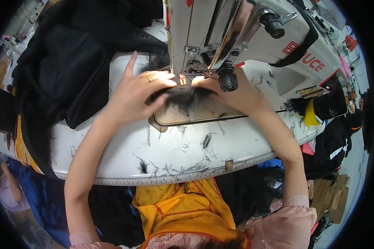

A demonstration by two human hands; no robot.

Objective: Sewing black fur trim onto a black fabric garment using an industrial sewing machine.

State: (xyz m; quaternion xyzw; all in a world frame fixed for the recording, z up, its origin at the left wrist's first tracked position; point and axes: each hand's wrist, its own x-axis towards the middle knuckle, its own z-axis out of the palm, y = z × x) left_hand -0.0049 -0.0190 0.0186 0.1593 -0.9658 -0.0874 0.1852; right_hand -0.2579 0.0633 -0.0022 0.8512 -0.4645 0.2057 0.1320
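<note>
- Left hand [137, 95] lies spread at the edge of a black furry piece [189, 98], its thumb apart from the fingers, one finger raised and a gold-coloured ring [148, 77] on another.
- Right hand [239, 93] reaches in from the other side, its fingertips at the furry piece beside the presser foot [183, 79]; a black knob [227, 79] hides part of it, so whether it pinches or only presses cannot be told.
- The furry piece sits between the two hands, at the brightly lit presser foot of a white sewing machine [293, 31], over a tan plate [185, 114]; its outline is blurred.
- Loose black fibres [206, 141] are scattered over the white desk [112, 162], with a ruled strip [183, 179] along its curved front edge.
- A large heap of black cloth [79, 58] covers the desk's left side and hangs over its front edge.
- Something yellow [311, 114] is near the desk's right end.
- Below the desk edge show the wearer's orange apron [187, 211] and pink sleeve [284, 222].
- At far left, another person [12, 193] is partly in view.
</note>
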